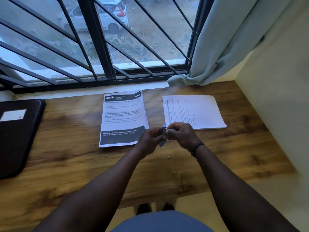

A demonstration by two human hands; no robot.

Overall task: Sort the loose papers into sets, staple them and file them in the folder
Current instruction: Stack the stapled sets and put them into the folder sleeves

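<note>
Wooden desk [70, 164] fills mid-frame. At centre, both hands, left [150, 138] and right [181, 135], pinch a small blue stapler [163, 135]. Beyond: printed paper set [122, 118], second set [194, 111] right, dark folder [16, 131] left edge, barred window [100, 39] above

Desk [70, 148]: warm brown wood grain, darker streaks. Left paper stack [122, 118]: white, black print, dark grey bands top and bottom. Right paper stack [194, 111]: white, faint print. Folder [18, 136]: black, white label. Stapler [163, 136]: blue, possibly silver tip; blurred. Curtain [222, 39]: pale grey-green. Wristband [197, 148]: black.
</note>
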